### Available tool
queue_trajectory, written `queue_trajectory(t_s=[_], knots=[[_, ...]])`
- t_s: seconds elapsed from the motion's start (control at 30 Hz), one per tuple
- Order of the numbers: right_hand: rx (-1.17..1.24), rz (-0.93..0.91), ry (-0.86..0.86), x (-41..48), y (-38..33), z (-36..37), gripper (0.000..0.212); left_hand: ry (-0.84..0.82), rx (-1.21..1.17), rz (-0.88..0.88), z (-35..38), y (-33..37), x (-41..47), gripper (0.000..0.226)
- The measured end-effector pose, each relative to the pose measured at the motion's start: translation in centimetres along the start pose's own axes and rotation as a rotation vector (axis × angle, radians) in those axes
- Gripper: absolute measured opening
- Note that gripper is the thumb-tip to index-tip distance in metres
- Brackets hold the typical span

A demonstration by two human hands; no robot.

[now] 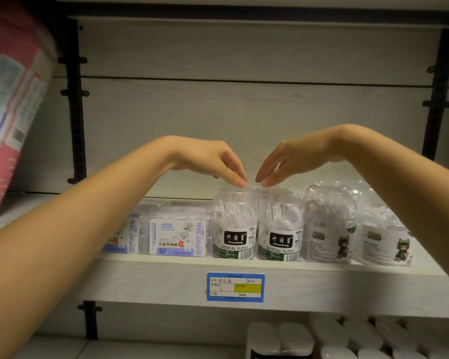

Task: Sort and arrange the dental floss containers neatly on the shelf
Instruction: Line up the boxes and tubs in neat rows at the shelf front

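Note:
Two clear round jars labelled DENTAL FLOSS stand side by side at the front of the white shelf [166, 275]: the left jar [234, 224] and the right jar [280, 229]. My left hand [208, 159] hangs over the left jar, its straight fingertips touching the lid. My right hand [296, 159] mirrors it, fingertips on the right jar's lid. Right of them stand two clear bear-shaped jars [329, 229] with cartoon labels. To the left sit square floss boxes [178, 234] with a bear picture; my left forearm hides part of one.
A blue and yellow price tag [235, 287] is fixed to the shelf's front edge. Pink packages [8, 112] lean at the far left. White capped containers [347, 338] fill the shelf below. Black brackets [75, 112] flank the back panel.

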State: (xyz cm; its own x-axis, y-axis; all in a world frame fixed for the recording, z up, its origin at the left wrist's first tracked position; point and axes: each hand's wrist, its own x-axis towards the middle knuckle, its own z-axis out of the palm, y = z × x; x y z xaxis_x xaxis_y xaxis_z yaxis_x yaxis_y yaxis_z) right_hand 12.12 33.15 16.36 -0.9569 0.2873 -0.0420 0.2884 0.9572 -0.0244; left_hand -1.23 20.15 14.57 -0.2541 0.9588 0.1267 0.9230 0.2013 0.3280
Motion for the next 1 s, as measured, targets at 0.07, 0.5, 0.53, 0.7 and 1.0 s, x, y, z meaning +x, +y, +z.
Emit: queue_trajectory(t_s=[0.07, 0.5, 0.53, 0.7, 1.0], knots=[[-0.026, 0.04, 0.041, 0.5, 0.2, -0.1, 0.04, 0.018, 0.014, -0.042, 0.1, -0.3, 0.3, 0.039], [-0.083, 0.093, -0.051, 2.0, 0.1, 0.7, 0.041, -0.088, 0.02, -0.122, 0.7, -1.0, 1.4, 0.04], [-0.09, 0.091, -0.049, 2.0, 0.1, 0.7, 0.041, -0.073, 0.03, -0.114, 0.7, -0.9, 1.0, 0.04], [-0.13, -0.091, 0.293, 0.2, -1.3, 0.0, 0.041, 0.245, 0.008, -0.061, -1.5, -0.6, -4.8, 0.041], [-0.095, -0.267, 0.076, -0.2, -9.6, 2.2, 0.087, 0.767, -0.401, -0.42, 2.8, -8.2, -15.3, 0.048]])
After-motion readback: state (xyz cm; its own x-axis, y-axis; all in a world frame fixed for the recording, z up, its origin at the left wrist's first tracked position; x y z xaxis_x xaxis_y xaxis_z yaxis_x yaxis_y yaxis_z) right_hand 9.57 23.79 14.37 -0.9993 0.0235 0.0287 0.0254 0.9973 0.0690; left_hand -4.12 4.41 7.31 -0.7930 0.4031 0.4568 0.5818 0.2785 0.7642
